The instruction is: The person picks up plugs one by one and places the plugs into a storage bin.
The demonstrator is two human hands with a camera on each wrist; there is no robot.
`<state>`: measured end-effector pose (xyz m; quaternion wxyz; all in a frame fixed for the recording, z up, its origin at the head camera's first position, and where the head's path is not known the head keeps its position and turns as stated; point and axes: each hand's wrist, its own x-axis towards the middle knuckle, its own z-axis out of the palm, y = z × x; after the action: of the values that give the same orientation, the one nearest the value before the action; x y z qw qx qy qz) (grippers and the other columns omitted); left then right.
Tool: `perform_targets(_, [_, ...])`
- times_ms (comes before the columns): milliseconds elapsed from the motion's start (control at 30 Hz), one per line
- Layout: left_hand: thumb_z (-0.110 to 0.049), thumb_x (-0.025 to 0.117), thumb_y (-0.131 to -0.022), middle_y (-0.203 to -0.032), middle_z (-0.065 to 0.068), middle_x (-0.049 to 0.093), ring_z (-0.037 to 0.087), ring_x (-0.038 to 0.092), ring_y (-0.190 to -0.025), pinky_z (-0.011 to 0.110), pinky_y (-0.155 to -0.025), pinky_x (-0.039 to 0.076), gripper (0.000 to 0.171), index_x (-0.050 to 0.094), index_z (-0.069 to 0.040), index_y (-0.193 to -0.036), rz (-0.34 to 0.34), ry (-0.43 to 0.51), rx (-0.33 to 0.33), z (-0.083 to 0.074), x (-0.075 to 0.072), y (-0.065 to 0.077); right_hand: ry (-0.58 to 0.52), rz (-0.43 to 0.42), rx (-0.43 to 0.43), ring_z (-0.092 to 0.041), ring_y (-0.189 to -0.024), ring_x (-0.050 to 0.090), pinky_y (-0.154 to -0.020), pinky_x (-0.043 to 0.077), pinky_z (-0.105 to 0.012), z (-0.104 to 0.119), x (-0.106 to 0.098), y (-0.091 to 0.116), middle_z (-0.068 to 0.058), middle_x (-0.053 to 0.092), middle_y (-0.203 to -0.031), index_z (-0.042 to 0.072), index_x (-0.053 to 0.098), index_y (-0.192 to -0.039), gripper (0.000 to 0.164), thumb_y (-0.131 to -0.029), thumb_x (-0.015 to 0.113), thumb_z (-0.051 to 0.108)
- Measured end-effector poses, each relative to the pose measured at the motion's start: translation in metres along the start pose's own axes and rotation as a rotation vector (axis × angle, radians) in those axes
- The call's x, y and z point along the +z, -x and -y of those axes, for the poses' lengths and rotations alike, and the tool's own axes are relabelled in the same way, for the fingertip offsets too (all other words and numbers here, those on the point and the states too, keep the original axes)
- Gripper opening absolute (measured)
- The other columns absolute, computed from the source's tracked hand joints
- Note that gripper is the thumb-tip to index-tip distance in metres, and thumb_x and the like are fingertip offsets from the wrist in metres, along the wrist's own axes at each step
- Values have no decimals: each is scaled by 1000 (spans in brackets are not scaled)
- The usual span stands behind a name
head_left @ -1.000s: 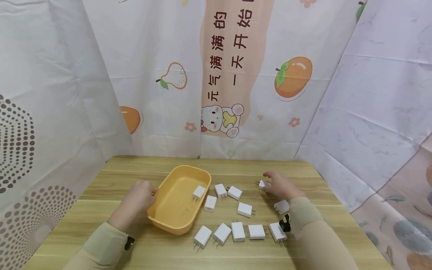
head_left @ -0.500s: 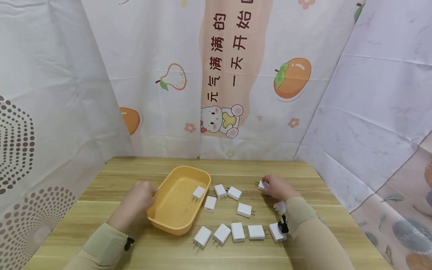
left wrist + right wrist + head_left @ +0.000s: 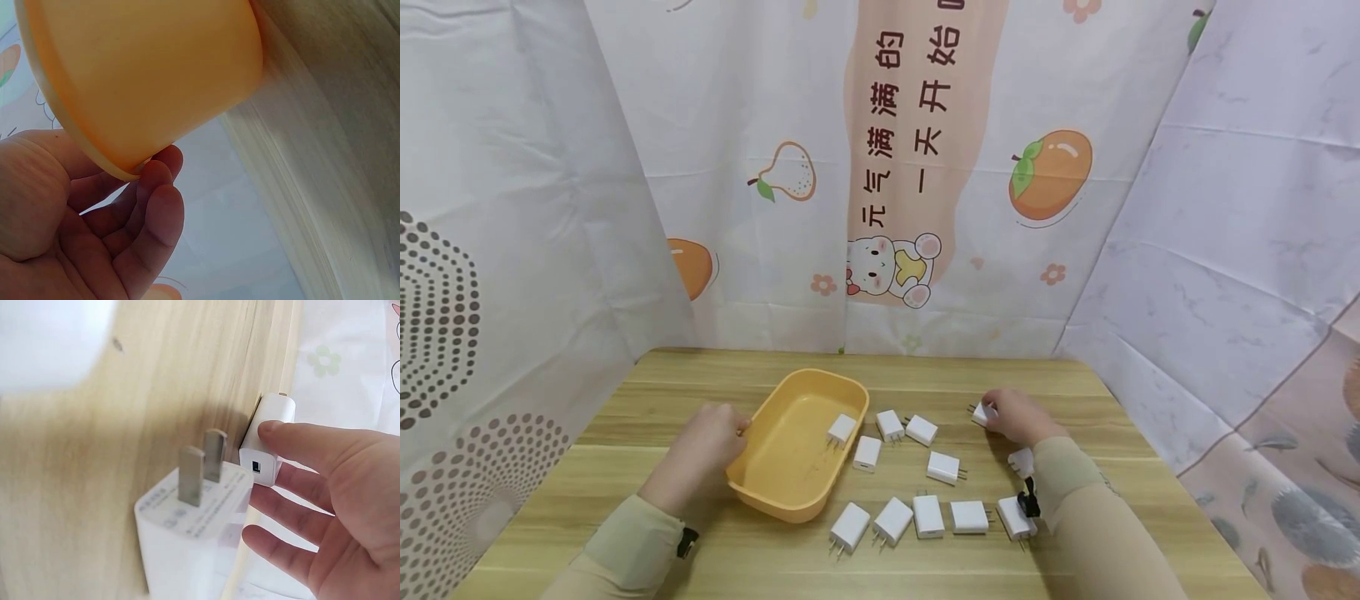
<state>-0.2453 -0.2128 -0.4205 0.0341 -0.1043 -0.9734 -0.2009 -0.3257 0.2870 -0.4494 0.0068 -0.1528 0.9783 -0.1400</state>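
My left hand (image 3: 711, 435) grips the left rim of a yellow plastic bin (image 3: 781, 462). In the left wrist view its curled fingers (image 3: 164, 215) hold the rim from outside. One white charger plug (image 3: 842, 427) lies inside the bin by its right wall. At the far right of the table, my right hand (image 3: 1019, 415) pinches another white charger plug (image 3: 981, 414), which has its prongs pointing left. The right wrist view shows the thumb on one side of this charger (image 3: 276, 408) and fingers on the other, its USB port facing the camera.
Several more white charger plugs lie between bin and right hand, one of them (image 3: 943, 467) mid-table, and a row (image 3: 928, 516) along the front. One (image 3: 1021, 461) sits beside the right wrist, prongs up close in the right wrist view. A printed curtain (image 3: 760, 267) hangs behind the wooden table.
My right hand has closed its thumb and fingers on the far-right charger plug, which lies nearly where it was. My left hand and the bin have stayed in place.
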Motion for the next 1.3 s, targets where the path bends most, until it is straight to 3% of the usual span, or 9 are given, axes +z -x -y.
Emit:
perform_targets(267, [8,60,-78,-57,0,47,15,44,-55,28,-48,37,29,52,-13,-60,-26,-28,32,1,2,-2,-8,23,35,-29,-94,62,-84,52,-51,2,-1,0,-18,69,-109,1,68,-121,36,-86,77,8])
perform_targets(700, [8,60,-78,-64,2,55,17,47,-58,30,-50,38,22,67,-11,-70,-28,-35,33,4,5,-2,-3,39,27,-32,-97,65,-85,53,-51,3,-3,3,-17,70,-107,-1,67,-120,38,-86,80,10])
perform_targets(1000, [8,59,-78,-59,1,49,15,44,-54,28,-48,36,24,60,-13,-65,-30,-36,37,3,4,-2,-23,48,33,-32,-98,65,-85,53,-51,3,-5,4,-18,69,-108,-1,67,-122,38,-87,79,9])
perform_targets(1300, [9,59,-76,-62,1,53,15,43,-54,29,-48,36,22,69,-9,-70,-29,-16,13,1,4,0,-82,38,55,-31,-99,65,-83,53,-48,4,-9,4,-20,70,-112,-1,66,-124,38,-88,76,8])
